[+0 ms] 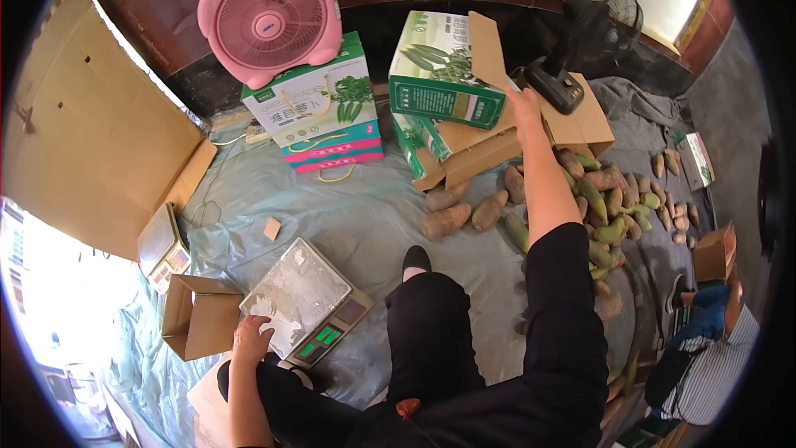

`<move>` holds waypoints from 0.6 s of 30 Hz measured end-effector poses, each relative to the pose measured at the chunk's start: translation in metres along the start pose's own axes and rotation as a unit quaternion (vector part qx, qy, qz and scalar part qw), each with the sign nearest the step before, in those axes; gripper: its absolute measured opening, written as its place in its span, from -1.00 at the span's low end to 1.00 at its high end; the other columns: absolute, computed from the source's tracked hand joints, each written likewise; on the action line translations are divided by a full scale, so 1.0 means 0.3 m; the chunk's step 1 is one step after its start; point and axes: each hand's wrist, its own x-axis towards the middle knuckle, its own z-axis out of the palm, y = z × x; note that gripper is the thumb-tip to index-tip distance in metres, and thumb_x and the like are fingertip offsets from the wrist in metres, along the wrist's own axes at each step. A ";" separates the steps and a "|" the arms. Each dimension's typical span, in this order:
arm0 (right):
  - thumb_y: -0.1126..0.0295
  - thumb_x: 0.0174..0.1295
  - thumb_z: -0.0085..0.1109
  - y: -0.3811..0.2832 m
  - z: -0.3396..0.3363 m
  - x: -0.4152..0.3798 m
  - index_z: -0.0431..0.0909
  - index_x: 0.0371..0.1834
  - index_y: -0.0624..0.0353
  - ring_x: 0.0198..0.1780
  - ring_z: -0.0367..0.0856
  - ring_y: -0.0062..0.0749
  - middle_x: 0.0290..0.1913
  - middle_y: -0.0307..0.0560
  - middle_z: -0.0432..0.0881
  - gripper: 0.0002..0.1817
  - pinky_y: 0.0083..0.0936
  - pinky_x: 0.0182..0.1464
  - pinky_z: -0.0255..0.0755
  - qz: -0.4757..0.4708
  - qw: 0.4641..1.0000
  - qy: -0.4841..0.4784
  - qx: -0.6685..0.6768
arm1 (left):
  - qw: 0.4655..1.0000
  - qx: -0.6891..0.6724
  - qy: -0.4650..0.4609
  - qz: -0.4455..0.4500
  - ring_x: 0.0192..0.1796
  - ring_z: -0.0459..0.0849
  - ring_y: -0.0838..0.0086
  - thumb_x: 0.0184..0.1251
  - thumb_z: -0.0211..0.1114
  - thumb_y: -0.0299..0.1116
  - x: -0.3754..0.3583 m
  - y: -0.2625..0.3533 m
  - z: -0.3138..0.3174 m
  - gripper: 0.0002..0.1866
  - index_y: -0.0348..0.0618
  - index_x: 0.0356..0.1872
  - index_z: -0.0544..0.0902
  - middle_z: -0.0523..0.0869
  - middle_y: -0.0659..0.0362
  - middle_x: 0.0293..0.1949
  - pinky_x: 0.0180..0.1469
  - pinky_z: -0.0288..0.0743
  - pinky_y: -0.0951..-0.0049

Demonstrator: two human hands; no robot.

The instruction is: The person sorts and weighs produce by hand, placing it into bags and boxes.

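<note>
My right hand [524,109], arm stretched far forward, grips the right edge of a green and white printed carton [431,98]. The carton is tilted on top of other boxes, with a brown flap standing up. Part of the right fingers is hidden behind the carton's edge. My left hand [251,338] lies at the near left edge of a digital scale [307,290], its fingers apart and holding nothing. The scale's pan is whitish and worn, and its green display is lit. An open brown cardboard box [207,315] stands just left of the scale.
A pink fan [269,25] sits on stacked cartons [311,112]. A black fan [572,58] stands on brown cardboard [584,129]. Many brown and green mango-like fruits [609,199] lie on the plastic sheet [332,199]. Another person [713,365] is at right; a second scale [164,245] is at left.
</note>
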 end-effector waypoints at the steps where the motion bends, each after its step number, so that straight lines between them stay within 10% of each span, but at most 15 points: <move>1: 0.16 0.11 0.25 0.021 0.021 0.031 0.28 0.23 0.37 0.23 0.37 -0.16 0.17 0.14 0.43 -0.30 -0.32 0.21 0.19 0.001 1.000 0.026 -0.007 | 1.000 -0.002 0.003 -0.005 -0.01 0.58 0.11 0.00 0.34 -0.36 -0.004 -0.006 0.000 -0.74 -0.12 -0.22 0.68 0.64 0.02 -0.14 0.07 0.42 0.21; 5: -0.10 0.06 0.24 0.056 0.059 0.090 0.11 0.40 0.09 0.22 0.25 -0.24 0.34 -0.07 0.26 -0.10 -0.02 0.24 -0.01 0.080 0.996 -0.007 0.024 | 1.000 0.025 0.005 -0.018 -0.08 0.60 0.11 -0.01 0.36 -0.38 -0.014 0.000 -0.004 -0.74 -0.18 -0.24 0.68 0.64 0.01 -0.23 0.02 0.45 0.24; 8: -0.11 0.06 0.23 0.122 0.091 0.156 0.34 0.21 0.11 0.12 0.34 -0.26 0.16 -0.07 0.40 -0.27 -0.03 0.20 0.05 0.124 0.992 -0.027 0.018 | 0.999 0.020 -0.012 -0.037 -0.07 0.60 0.11 -0.01 0.35 -0.36 -0.017 -0.014 -0.001 -0.73 -0.16 -0.23 0.68 0.65 0.01 -0.21 0.01 0.46 0.22; 13: 0.10 0.16 0.20 0.144 0.138 0.018 0.51 -0.32 0.03 -0.43 0.52 -0.46 -0.45 -0.25 0.57 -0.74 -0.37 -0.27 0.39 0.145 0.973 -0.165 0.078 | 0.999 0.016 -0.022 -0.045 -0.09 0.62 0.09 -0.01 0.33 -0.36 -0.028 -0.020 0.001 -0.72 -0.16 -0.21 0.68 0.66 -0.01 -0.22 0.00 0.47 0.20; 18: 0.17 0.17 0.18 0.218 0.155 -0.083 0.52 -0.32 0.00 -0.42 0.54 -0.48 -0.45 -0.25 0.59 -0.82 -0.44 -0.33 0.42 0.154 0.953 -0.165 0.200 | 0.998 0.007 -0.038 -0.041 -0.13 0.63 0.12 0.06 0.31 -0.37 -0.043 0.008 -0.026 -0.74 -0.19 -0.19 0.66 0.68 0.00 -0.25 -0.03 0.47 0.24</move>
